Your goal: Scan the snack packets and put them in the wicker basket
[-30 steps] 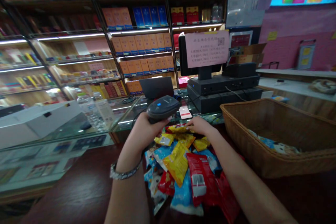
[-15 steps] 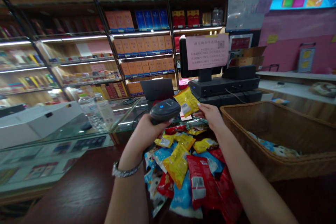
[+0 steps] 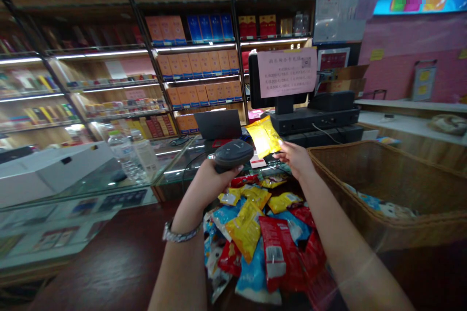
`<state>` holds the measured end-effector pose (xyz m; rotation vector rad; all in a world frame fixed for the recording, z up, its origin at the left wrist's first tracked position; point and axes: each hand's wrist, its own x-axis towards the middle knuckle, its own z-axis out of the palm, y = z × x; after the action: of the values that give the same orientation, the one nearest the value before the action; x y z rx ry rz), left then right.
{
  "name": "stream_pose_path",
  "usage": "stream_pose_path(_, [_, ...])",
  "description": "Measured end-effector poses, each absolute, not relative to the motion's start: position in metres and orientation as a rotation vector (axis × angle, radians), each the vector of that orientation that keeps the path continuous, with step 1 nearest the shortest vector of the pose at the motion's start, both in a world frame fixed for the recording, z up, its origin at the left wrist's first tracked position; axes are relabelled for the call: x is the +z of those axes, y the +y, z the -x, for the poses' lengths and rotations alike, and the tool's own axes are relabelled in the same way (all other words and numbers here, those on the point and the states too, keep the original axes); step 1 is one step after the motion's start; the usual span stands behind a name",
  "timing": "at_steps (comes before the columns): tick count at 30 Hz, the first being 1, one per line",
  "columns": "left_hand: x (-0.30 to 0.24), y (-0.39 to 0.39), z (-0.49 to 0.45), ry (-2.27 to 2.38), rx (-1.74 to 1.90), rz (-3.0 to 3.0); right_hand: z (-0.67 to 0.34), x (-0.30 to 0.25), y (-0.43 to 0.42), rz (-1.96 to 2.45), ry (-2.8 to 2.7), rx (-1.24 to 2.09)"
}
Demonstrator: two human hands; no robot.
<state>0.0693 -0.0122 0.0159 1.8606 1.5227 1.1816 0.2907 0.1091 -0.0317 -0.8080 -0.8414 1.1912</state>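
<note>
Left hand (image 3: pixel 207 182): wrapped around the handle of a dark barcode scanner (image 3: pixel 232 153), thumb lying along the near side below the scanner's head. Fingers on the far side of the handle are hidden. The head of the scanner points right, toward a yellow packet (image 3: pixel 264 140). A bracelet (image 3: pixel 182 234) sits on the left wrist.

Right hand (image 3: pixel 295 160): thumb and fingers pinch the yellow packet at its near right corner. Packet is raised above the far end of the pile, tilted, its surface brightly lit and its print washed out. It is just beside the scanner's nose; cannot tell whether the two touch.

Below and between the forearms, a loose pile of packets lies on a dark reddish-brown counter (image 3: pixel 109 257): yellow packets (image 3: pixel 245 228) toward the middle and far side, a large red packet (image 3: pixel 279 250) with its barcode label facing up, and a light-blue packet (image 3: pixel 257 274) at the near edge.

Right of the pile: wicker basket (image 3: pixel 315 165), a blue-and-white packet (image 3: pixel 386 206) inside at the bottom. Far side, beyond the hands: monitor with a pink sheet (image 3: pixel 286 72) fixed to it. Far left: clear bottles (image 3: pixel 126 158) beside a white box (image 3: pixel 47 172).
</note>
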Motion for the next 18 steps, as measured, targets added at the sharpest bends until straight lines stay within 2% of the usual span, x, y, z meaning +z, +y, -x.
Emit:
stream_pose_path(6, [0.017,-0.014,-0.069,1.525,1.189,-1.849,-0.293,-0.035,0.114,0.73,-0.767,1.277])
stream_pose_path(12, [0.016,-0.015,-0.067,1.504,1.285,-1.831,-0.304,-0.038,0.124,0.454,-0.514,1.526])
stream_pose_path(18, [0.015,-0.014,-0.063,1.513,1.262,-1.82,-0.316,-0.051,0.138,0.248,-0.512,1.32])
